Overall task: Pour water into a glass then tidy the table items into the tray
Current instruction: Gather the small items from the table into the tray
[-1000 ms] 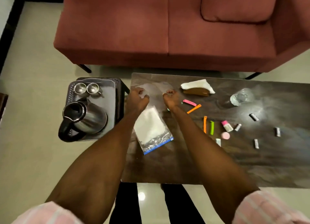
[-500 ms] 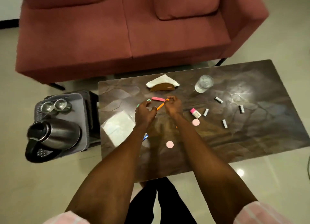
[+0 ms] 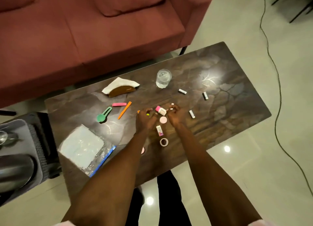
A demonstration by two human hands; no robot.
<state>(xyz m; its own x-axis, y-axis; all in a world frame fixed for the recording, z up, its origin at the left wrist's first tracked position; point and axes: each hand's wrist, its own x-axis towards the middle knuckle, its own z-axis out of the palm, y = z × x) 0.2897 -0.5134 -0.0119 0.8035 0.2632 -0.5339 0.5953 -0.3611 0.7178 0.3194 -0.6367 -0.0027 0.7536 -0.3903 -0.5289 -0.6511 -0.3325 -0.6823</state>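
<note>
Left hand (image 3: 146, 119): centre of the frame, fingers curled on small green and orange bits; grip unclear.
Right hand (image 3: 173, 115): just beside it, fingers curled round a small white piece.
Glass (image 3: 163, 78): upright on the table (image 3: 237, 107), above the hands.
Tray (image 3: 25, 132): left edge, beside the table.
Bag (image 3: 84, 148): lower left, flat on the table.

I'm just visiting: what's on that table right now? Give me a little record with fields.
surface: dark marble-look table
drink: glass with water, upright, far side
napkins: white napkins in a brown holder
bag: clear zip bag, flat near the left edge
clips: pink clip, orange clip, green clip
left hand: curled over small coloured pieces
right hand: curled beside a small white bottle
tray: left of the table, holds a kettle
</note>
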